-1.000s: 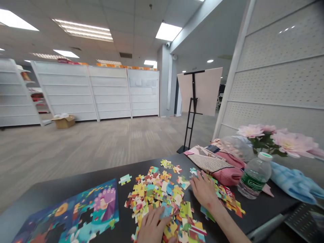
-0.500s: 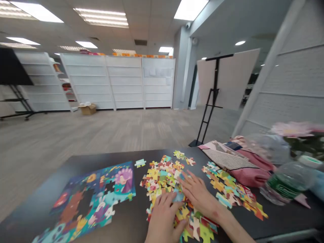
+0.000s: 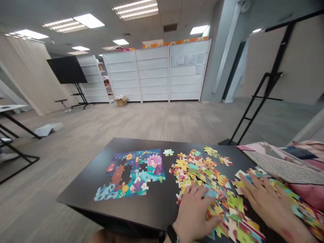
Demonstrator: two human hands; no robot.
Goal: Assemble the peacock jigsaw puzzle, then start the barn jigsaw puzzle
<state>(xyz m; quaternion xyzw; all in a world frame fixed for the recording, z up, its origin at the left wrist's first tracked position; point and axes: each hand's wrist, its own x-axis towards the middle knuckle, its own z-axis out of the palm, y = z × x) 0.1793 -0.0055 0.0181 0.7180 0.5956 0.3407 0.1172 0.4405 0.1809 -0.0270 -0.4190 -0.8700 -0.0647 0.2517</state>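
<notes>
My left hand (image 3: 196, 211) lies palm down on the near left part of a heap of loose jigsaw pieces (image 3: 184, 165), fingers loosely spread. My right hand (image 3: 268, 199) rests flat with fingers apart on a second group of pieces (image 3: 291, 194) further right, hiding part of it. To the left is a partly joined jigsaw puzzle (image 3: 136, 180) with a peacock, a rabbit and a brown animal. Dark gaps show the table through it. One pale piece (image 3: 168, 152) sits apart between the puzzle and the heap.
The dark table (image 3: 101, 182) has its left corner and front edge in view. A pink and grey patterned cloth item (image 3: 273, 165) lies at the right. Beyond the table stand a black easel (image 3: 263, 84), white shelving (image 3: 154, 74), a screen on a stand (image 3: 67, 70) and a cardboard box (image 3: 121, 101).
The view has turned left, showing more of the table's left side. My right hand has moved right, from the central heap onto the right-hand pieces. My left hand stays on the central heap.
</notes>
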